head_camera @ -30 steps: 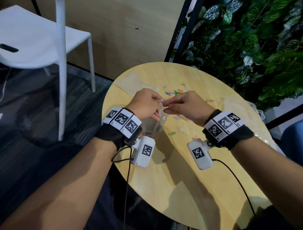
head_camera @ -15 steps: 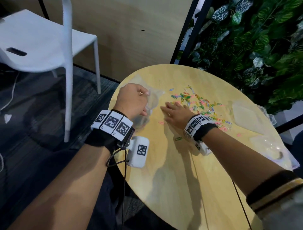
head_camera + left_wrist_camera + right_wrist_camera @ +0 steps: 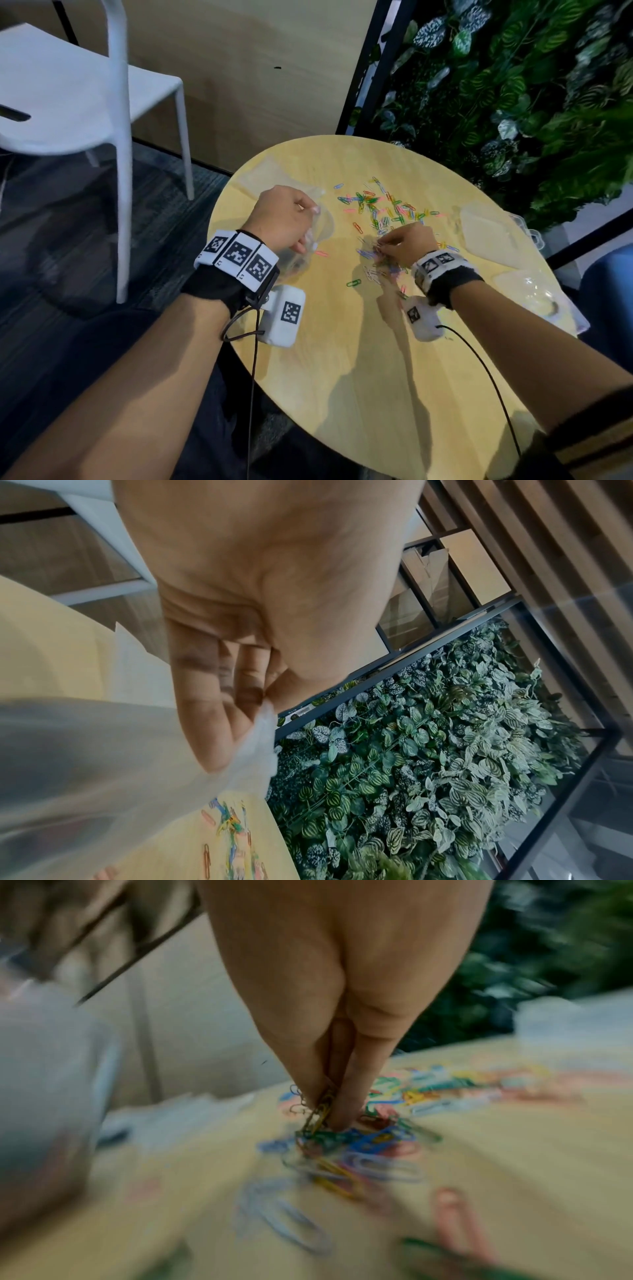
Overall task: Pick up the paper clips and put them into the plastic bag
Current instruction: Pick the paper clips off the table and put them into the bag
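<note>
Coloured paper clips [image 3: 387, 209] [image 3: 441, 1085] lie scattered over the middle of the round wooden table [image 3: 376, 359]. My left hand [image 3: 291, 222] [image 3: 253, 704] grips the rim of a clear plastic bag [image 3: 320, 228] [image 3: 85, 764] at the table's left side, above the tabletop. My right hand [image 3: 394, 245] [image 3: 325, 1110] pinches a small bunch of clips [image 3: 316, 1118] between thumb and fingers, just over a loose heap [image 3: 363, 1148]. The right wrist view is blurred.
More clear plastic bags lie on the table: one flat at the back left [image 3: 270, 171], others at the right edge [image 3: 486, 233] [image 3: 534, 294]. A white chair [image 3: 68, 102] stands at the left on dark carpet. A leafy plant wall [image 3: 513, 102] is behind the table.
My right hand left the bag's mouth, reached out flat to the clip pile, and now pinches a bunch of clips. My left hand kept hold of the bag and moved slightly left.
</note>
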`<state>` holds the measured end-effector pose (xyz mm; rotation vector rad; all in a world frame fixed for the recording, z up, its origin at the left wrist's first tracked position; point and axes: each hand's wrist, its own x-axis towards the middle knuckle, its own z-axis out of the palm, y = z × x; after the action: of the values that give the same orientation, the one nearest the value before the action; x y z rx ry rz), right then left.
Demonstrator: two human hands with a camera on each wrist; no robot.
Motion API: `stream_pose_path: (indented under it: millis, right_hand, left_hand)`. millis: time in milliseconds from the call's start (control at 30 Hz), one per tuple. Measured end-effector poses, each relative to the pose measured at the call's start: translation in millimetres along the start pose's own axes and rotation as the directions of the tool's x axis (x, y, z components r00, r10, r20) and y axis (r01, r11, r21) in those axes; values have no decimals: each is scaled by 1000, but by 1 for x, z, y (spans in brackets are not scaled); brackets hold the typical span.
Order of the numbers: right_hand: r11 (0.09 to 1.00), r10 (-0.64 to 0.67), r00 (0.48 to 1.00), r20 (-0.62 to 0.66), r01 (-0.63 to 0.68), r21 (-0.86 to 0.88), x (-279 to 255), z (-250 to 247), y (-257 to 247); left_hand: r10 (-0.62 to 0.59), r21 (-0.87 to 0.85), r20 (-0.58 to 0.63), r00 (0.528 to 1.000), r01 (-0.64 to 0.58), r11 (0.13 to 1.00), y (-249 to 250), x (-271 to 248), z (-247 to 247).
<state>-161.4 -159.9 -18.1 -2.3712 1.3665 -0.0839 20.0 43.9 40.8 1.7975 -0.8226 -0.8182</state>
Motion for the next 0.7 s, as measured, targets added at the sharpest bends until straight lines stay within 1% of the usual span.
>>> stream_pose_path:
  millis: [33,67,100,133,167,233,300,367,400,467,567,600,700]
  right_hand:
    - [953,136,990,29,-139,269,-4,-5,2]
    - [789,247,960,133,-279,547,-8,-10,3]
    - [586,276,928,252,-370,721,-13,-14,3]
    - [446,256,909,328,-412,795,-17,-17,1]
    - [377,216,901,377,-433,819,-21,-21,-4]
    - [295,109,897,428,-441,848,-28,-27,-20]
    - [201,21,894,447,-441,875,-35,-31,-38]
    - [134,-53,884,465,-455,880,-40,-31,-57]
    - [123,-69,882,466,-456,881,-43,-30,-65]
    - [158,-55,881,470,-457,875,-45,-25,-79]
    - [315,-33,874,484,-451,835,-52,-19,-92]
    - [351,-28,874,485,-445,824,-54,-19,-95]
    - [454,0,902,433,-386,803,-56,-21,-101]
  left_hand:
    - [-6,-4,15,1000,6,1000,0,-1,3]
    - [-14,-7,23,1000,14,1000,0,-1,5]
    - [-21,-9,26,999,21,1000,0,-2,7]
    - [-27,-8,28,999,27,1000,0,-2,8]
    - [-33,-3,30,999,33,999,1,-2,10]
    - [-44,-1,42,998,44,999,3,-1,13]
    - [-56,-9,57,997,56,998,5,-1,16]
    - [-46,-3,66,997,46,999,6,0,20]
    - [-33,11,66,997,33,999,6,0,22]
    - [-9,31,57,998,8,1000,6,-1,23]
    - [-2,17,48,999,1,1000,5,0,24]
    - [-3,11,46,999,2,1000,5,1,23]
    - [-6,17,44,999,5,1000,3,2,20]
